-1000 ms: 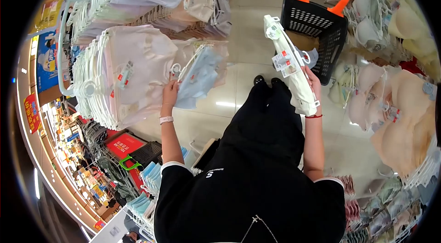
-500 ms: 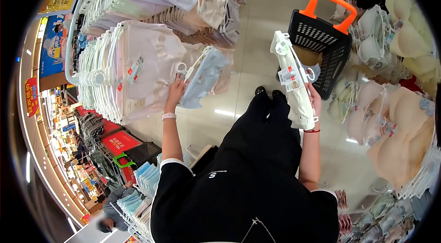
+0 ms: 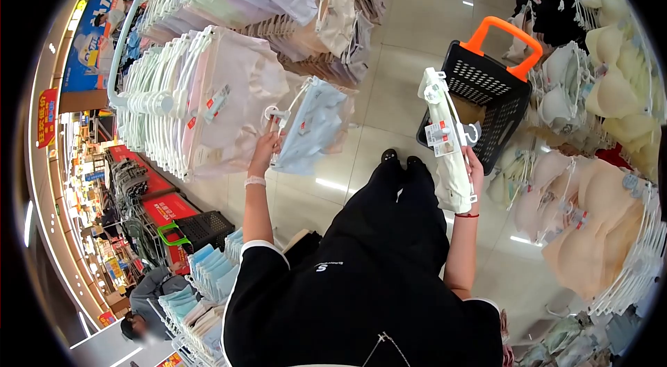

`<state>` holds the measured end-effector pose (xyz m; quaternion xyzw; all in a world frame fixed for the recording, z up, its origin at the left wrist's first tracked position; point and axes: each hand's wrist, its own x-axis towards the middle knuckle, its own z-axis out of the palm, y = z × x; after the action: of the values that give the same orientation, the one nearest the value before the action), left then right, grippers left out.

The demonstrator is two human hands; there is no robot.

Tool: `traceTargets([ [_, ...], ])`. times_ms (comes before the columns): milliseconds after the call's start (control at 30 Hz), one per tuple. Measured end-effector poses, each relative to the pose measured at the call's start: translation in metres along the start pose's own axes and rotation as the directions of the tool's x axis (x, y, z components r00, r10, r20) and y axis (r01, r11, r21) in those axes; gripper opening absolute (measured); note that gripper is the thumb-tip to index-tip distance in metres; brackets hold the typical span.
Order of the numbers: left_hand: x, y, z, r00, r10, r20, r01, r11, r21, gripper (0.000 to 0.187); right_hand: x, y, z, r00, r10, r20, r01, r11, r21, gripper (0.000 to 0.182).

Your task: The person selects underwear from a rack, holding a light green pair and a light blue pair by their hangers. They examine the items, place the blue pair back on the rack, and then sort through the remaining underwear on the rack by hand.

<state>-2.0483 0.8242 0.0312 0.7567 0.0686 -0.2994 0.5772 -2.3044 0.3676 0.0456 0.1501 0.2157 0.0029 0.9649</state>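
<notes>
Left hand (image 3: 264,148): my fingers are closed on the hanger end of a pale blue garment (image 3: 313,127), which hangs tilted out from the front of the pink garments (image 3: 229,99) on the left rack (image 3: 125,75). The blue piece touches that row but sits apart from the packed white hangers further left.

Right hand (image 3: 474,162): fingers clenched round the lower part of a bundle of cream garments on white hangers (image 3: 448,141), held upright with red-and-white tags showing at mid-height. The bundle stands just in front of the black shopping basket (image 3: 486,99) with its orange handle (image 3: 504,44), which rests on the tiled floor (image 3: 410,40) beyond my shoes.

Right side: racks of cream and peach bras (image 3: 611,207), near the basket but not touching the bundle. Lower left: another person (image 3: 142,297) bent over a display, well apart from me.

Assessment: the step in hand appears to be picking the blue garment off the rack while the earlier selection stays in my right hand. The next move would call for lifting the hanger hook clear of the rail without dragging the neighbouring pink pieces; I cannot tell whether the hook is already free.
</notes>
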Motion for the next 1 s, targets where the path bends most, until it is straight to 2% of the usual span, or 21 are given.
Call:
traceTargets([
  [167, 0.002, 0.0, 0.0, 1.0, -0.025, 0.003, 0.026, 0.999, -0.022, 0.027, 0.0, 0.005, 0.004, 0.997, -0.05, -0.052, 0.048, 0.998, -0.033, 0.029],
  [267, 0.008, -0.006, 0.005, 0.999, 0.001, 0.047, -0.007, 0.992, 0.125, 0.026, -0.001, 0.006, 0.001, 1.0, 0.012, -0.016, -0.012, 1.0, 0.005, 0.029],
  [367, 0.017, -0.016, 0.013, 0.998, 0.059, 0.035, -0.065, 0.973, 0.223, 0.025, -0.002, 0.01, 0.002, 0.999, -0.003, -0.036, 0.003, 1.0, 0.004, 0.03],
  [567, 0.021, -0.017, 0.021, 0.988, 0.154, -0.01, -0.149, 0.967, 0.207, 0.023, -0.005, 0.012, 0.0, 1.0, -0.012, -0.001, 0.012, 1.0, -0.019, 0.031],
  [700, 0.021, -0.023, 0.025, 0.96, 0.268, -0.077, -0.213, 0.883, 0.417, 0.022, -0.007, 0.014, -0.004, 0.996, -0.075, -0.046, 0.074, 0.996, -0.04, 0.03],
  [767, 0.018, -0.024, 0.032, 0.939, 0.331, -0.09, -0.246, 0.833, 0.495, 0.021, -0.009, 0.014, -0.005, 0.998, -0.051, -0.036, 0.05, 0.998, -0.026, 0.03],
  [833, 0.013, -0.023, 0.042, 0.935, 0.338, -0.11, -0.261, 0.864, 0.43, 0.02, -0.009, 0.012, -0.006, 1.0, -0.007, 0.016, 0.007, 1.0, -0.012, 0.031],
  [900, 0.012, -0.023, 0.047, 0.923, 0.366, -0.119, -0.295, 0.872, 0.39, 0.019, -0.009, 0.015, -0.005, 0.999, -0.039, -0.012, 0.039, 0.999, -0.023, 0.031],
  [1000, 0.017, -0.027, 0.051, 0.894, 0.427, -0.133, -0.323, 0.823, 0.468, 0.017, -0.008, 0.017, -0.002, 0.997, -0.058, -0.044, 0.056, 0.997, -0.053, 0.029],
])
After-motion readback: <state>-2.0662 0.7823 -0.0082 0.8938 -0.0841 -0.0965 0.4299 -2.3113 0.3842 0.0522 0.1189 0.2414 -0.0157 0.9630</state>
